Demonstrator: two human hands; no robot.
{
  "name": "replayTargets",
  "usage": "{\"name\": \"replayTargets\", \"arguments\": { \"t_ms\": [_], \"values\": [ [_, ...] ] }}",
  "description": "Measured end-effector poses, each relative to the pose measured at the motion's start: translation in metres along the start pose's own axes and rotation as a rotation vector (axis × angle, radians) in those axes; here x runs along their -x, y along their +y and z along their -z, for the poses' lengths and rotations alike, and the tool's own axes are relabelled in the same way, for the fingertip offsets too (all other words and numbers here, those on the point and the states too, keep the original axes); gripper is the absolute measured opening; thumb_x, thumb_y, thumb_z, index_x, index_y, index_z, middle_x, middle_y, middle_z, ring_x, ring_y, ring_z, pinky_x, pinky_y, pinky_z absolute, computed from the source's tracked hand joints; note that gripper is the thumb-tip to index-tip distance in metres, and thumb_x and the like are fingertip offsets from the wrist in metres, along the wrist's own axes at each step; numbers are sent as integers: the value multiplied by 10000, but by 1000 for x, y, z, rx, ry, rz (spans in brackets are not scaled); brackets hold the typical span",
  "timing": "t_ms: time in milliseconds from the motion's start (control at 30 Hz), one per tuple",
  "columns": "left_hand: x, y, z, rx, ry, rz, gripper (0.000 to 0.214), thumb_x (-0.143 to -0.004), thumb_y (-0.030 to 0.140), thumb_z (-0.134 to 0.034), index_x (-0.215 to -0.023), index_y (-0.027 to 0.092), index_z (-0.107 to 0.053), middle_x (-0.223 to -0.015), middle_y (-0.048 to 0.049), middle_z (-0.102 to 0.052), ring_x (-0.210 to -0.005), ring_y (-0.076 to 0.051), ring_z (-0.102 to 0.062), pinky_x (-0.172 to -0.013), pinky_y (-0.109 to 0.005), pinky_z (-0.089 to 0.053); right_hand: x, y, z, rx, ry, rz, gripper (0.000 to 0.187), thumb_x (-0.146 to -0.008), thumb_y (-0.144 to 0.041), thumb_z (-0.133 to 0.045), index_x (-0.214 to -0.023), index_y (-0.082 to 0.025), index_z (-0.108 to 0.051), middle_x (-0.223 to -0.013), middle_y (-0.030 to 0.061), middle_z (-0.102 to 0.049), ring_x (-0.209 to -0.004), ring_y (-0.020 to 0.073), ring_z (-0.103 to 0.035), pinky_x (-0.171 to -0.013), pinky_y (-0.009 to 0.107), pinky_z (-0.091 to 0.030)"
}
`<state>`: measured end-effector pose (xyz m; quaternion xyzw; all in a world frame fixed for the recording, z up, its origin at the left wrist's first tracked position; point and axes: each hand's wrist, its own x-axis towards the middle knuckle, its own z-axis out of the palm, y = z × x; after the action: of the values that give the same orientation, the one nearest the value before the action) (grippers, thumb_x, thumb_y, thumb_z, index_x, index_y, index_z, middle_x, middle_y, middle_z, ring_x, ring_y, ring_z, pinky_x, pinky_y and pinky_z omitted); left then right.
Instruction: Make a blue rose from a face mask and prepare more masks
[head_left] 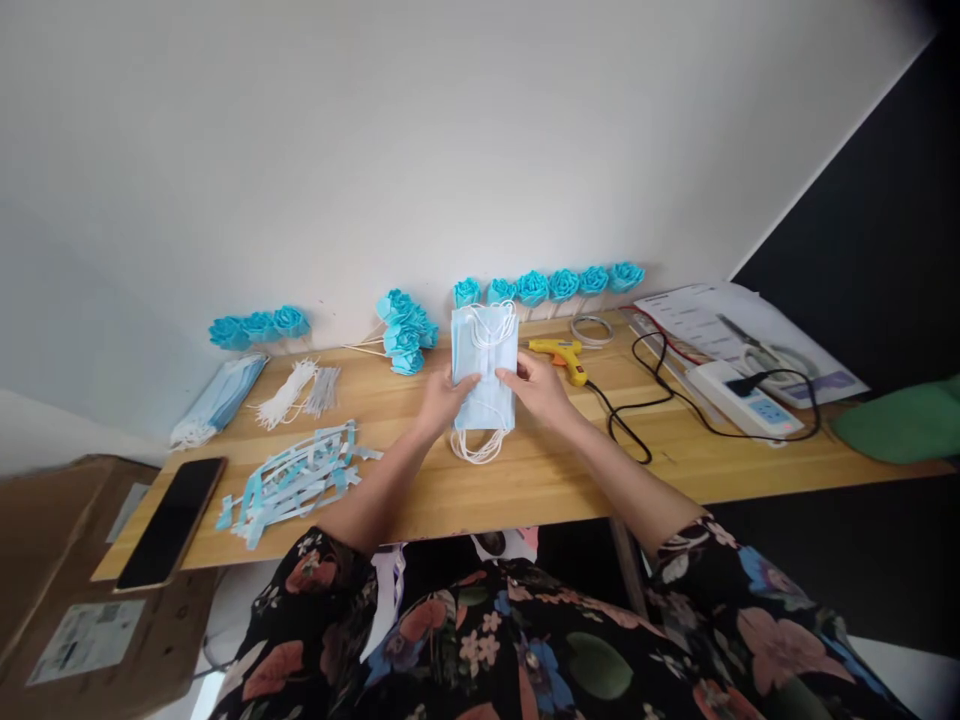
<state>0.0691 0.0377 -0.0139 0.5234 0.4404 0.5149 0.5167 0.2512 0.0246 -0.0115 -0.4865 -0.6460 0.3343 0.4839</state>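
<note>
Head view: a person is sitting at a wooden desk, looking down at both hands.
Left hand: fingers are curling around the left edge of a stack of blue face masks.
Right hand: fingers are closing on the stack's right edge.
Masks: standing near the desk's middle, white ear loops hanging below; lower edge seemingly touching the desk.
Nearby: yellow glue gun just right; blue paper roses lining the wall; phone lying far left.
</note>
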Motion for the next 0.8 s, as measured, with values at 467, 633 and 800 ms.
{"name": "replayTargets", "arguments": {
  "t_ms": [467,633,800],
  "values": [
    [0,-18,22,269,186,147,546,-624,361,-882,-1090,142,-703,-1106,-115,-769,-999,-272,-731,-944,-413,-585,3,19,104,1247,-46,-363,551,-976,-442,-467,-1433,-145,-544,-1099,195,-758,-958,344,-711,-750,395,-511],
    [2,-21,20,252,178,161,533,-624,353,-889,-1081,150,-705,-1060,-99,-783,-990,-264,-742,-961,-410,-586,11,19,93,1111,-139,-312,606,-923,-401,-518,-1515,-280,-488,-1070,109,-780,-900,308,-719,-737,384,-501],
    [4,-18,19,271,159,161,514,-630,347,-891,-1075,166,-711,-1081,-92,-787,-997,-265,-751,-950,-400,-599,43,29,109,1076,-19,-315,527,-882,-331,-557,-1403,-278,-617,-878,89,-776,-783,287,-702,-710,383,-496]
  ]
}}
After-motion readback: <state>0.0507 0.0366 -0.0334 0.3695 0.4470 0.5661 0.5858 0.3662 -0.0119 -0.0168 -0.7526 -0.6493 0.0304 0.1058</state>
